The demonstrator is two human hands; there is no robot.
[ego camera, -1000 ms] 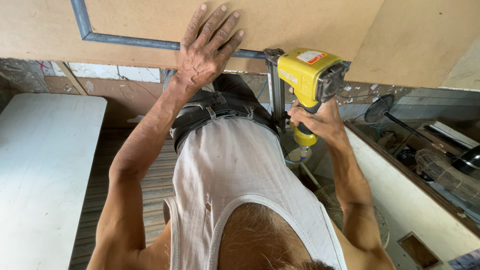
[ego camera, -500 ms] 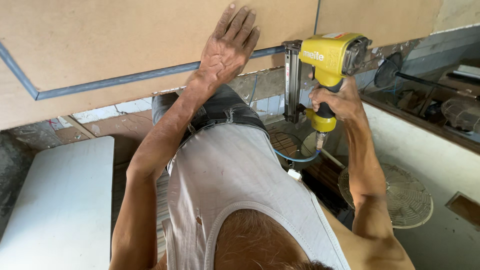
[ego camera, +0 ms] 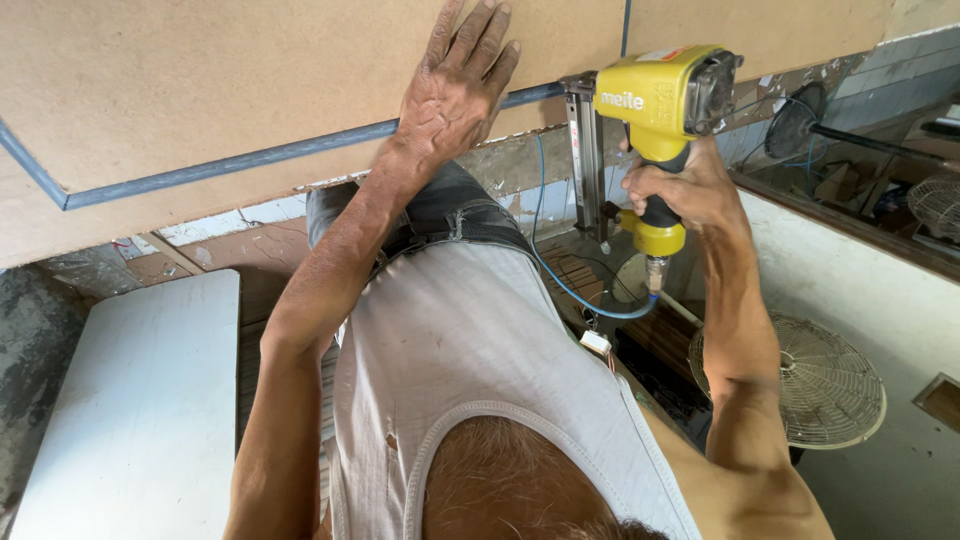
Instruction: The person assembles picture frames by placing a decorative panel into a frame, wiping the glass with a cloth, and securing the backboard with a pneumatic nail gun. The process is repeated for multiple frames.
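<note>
My left hand (ego camera: 455,95) lies flat, fingers spread, on a large brown fibreboard panel (ego camera: 200,80), across a blue strip (ego camera: 250,160) that runs along it. My right hand (ego camera: 685,190) grips the handle of a yellow pneumatic nail gun (ego camera: 660,95). Its metal magazine and nose (ego camera: 585,150) rest against the panel's lower edge, just right of my left hand. A blue air hose (ego camera: 570,290) loops from the gun's base down past my white vest.
A white tabletop (ego camera: 140,400) lies at lower left. A round fan guard (ego camera: 810,385) sits on a white surface at lower right. A dark fan (ego camera: 795,120) and another fan cage (ego camera: 940,205) stand at the right. Tiled wall shows below the panel.
The view has swung and come closer, so the panel and blue strip now slope across the frame. Both hands keep the same hold, with the nail gun still beside my left hand.
</note>
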